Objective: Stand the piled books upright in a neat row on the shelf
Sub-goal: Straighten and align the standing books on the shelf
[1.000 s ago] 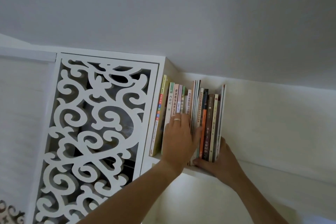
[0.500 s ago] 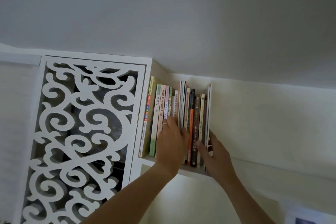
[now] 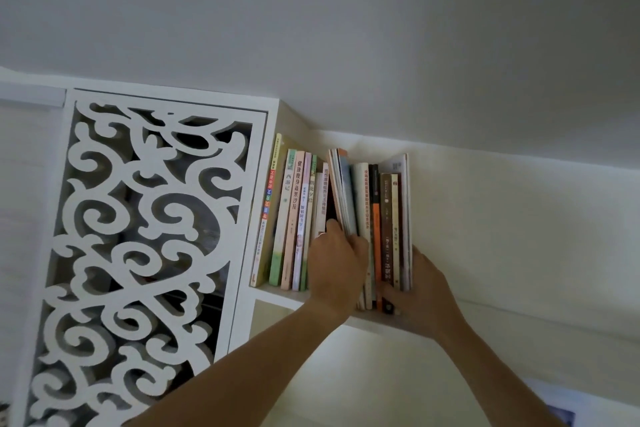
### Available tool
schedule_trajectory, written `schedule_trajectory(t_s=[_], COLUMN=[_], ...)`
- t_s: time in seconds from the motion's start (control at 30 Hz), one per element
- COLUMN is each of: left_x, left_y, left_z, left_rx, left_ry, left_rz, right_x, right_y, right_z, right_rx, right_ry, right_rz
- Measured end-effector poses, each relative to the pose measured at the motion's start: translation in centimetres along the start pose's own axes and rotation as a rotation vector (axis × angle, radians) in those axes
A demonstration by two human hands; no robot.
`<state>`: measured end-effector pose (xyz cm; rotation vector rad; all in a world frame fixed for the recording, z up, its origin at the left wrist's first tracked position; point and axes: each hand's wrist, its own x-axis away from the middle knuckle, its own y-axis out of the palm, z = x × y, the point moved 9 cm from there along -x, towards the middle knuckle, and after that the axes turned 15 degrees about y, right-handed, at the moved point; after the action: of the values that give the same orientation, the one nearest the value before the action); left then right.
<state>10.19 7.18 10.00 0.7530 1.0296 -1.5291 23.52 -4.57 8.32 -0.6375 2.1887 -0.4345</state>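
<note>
A row of books stands on a high white shelf just under the ceiling. The left group of pastel-spined books stands upright against the shelf's side wall. My left hand reaches into a dark gap beside that group and grips a bundle of thin books, whose tops lean left. The right group of books, with orange and brown spines, stands upright. My right hand holds that group at its lower end, thumb in front and fingers hidden behind the outermost book.
A white carved lattice panel fills the cabinet front left of the shelf. The ceiling is close above the book tops. Right of the books the shelf runs on along a pale wall.
My left hand's fingers have slid from the spines into the gap and taken the thin books, which now lean left. My right hand has dropped to the base of the right group.
</note>
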Motion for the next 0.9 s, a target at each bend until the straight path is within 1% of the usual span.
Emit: schedule_trajectory(t_s=[0.07,0.13,0.17,0.23,0.33,0.4,0.47,0.53,0.6,0.67,0.77,0.83,0.9], left_x=[0.5,0.6,0.7,0.6,0.4,0.2,-0.1,0.2,0.6,0.9,1.0,0.8,0.6], left_y=[1.1,2.6,3.3,3.6,2.6,2.0,2.0,2.9,3.8,3.9,3.9,4.0,3.8], left_z=[0.4,0.5,0.6,0.7,0.7,-0.2,-0.9,-1.4,-1.6,-1.7,-1.5,-1.1,-0.7], left_rx=[0.001,-0.025,-0.052,-0.019,0.125,0.207,0.268,0.368,0.452,0.4,0.321,0.26,0.205], left_ry=[0.0,0.02,0.045,0.057,0.162,0.137,0.08,0.033,0.008,0.025,0.03,0.06,0.087], left_rz=[-0.006,-0.075,-0.142,-0.183,-0.114,-0.056,-0.036,-0.09,-0.161,-0.184,-0.195,-0.21,-0.221], right_x=[0.0,0.0,0.0,0.0,0.2,0.1,-0.1,-0.2,-0.1,0.6,1.8,1.8,1.6], right_y=[-0.8,-0.7,-0.5,0.1,0.8,1.0,0.9,0.8,0.8,0.8,0.9,0.9,0.5], right_z=[0.1,-0.2,-0.3,-0.2,0.1,0.1,0.1,0.1,0.3,0.1,-1.0,-0.9,-0.3], right_rx=[0.016,0.024,0.012,-0.016,-0.023,-0.022,-0.016,0.01,0.044,0.077,0.089,0.1,0.165], right_ry=[-0.02,-0.045,-0.044,-0.019,0.025,0.037,0.046,0.05,0.091,0.154,0.149,0.174,0.236], right_rz=[-0.03,-0.043,-0.048,-0.055,-0.004,0.04,0.053,0.053,0.093,0.192,0.34,0.375,0.397])
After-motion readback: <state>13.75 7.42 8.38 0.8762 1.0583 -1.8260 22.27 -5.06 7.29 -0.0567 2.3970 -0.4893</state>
